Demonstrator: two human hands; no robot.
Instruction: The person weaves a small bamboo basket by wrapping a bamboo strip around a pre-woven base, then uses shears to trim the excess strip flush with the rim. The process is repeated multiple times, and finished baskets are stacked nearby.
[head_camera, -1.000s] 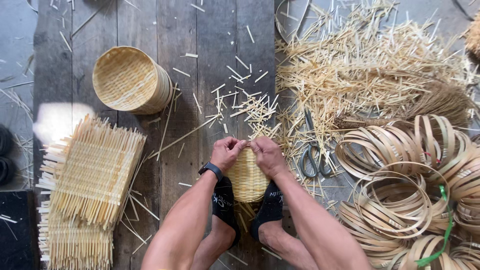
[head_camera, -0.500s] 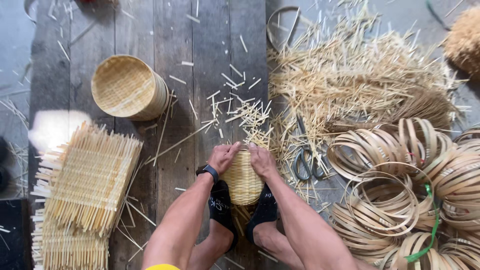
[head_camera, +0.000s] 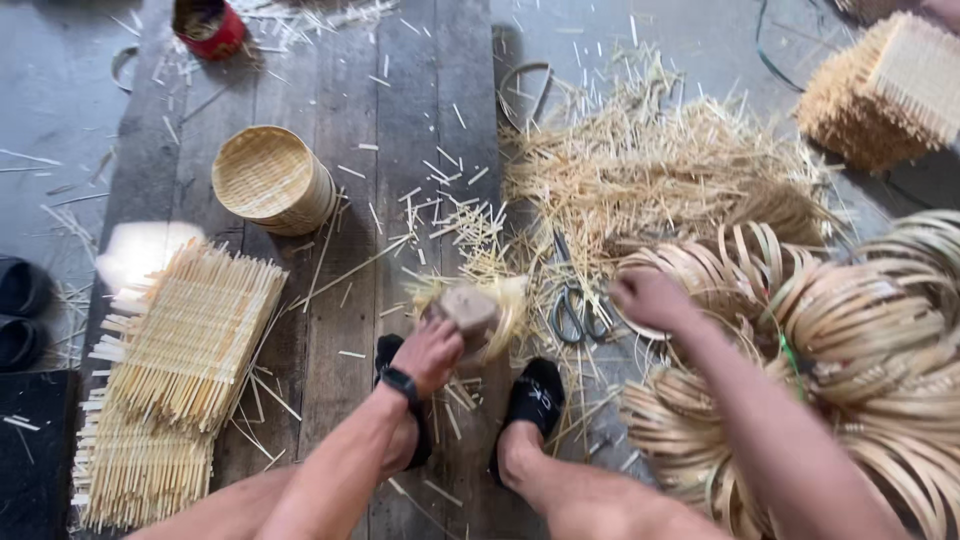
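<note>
My left hand (head_camera: 432, 352), with a black watch on its wrist, grips a small half-woven bamboo basket (head_camera: 492, 308) that is tilted and blurred just above my feet in black socks (head_camera: 535, 395). My right hand (head_camera: 650, 298) is out to the right, on the near edge of a big heap of bamboo strip rings (head_camera: 850, 330). Its fingers are curled at a ring, and blur hides whether they hold it. Scissors (head_camera: 575, 305) lie on the planks between the two hands.
A finished round basket (head_camera: 270, 180) stands at the upper left, and stacked woven mats (head_camera: 190, 340) lie at the left. A pile of bamboo slivers (head_camera: 660, 170) lies beyond the scissors. More mats (head_camera: 890, 90) are at the top right, a red can (head_camera: 210, 25) at the top.
Both hands were together on the small basket. My right hand has let go and moved right to the rings, the left has tilted the basket, and the view has shifted right.
</note>
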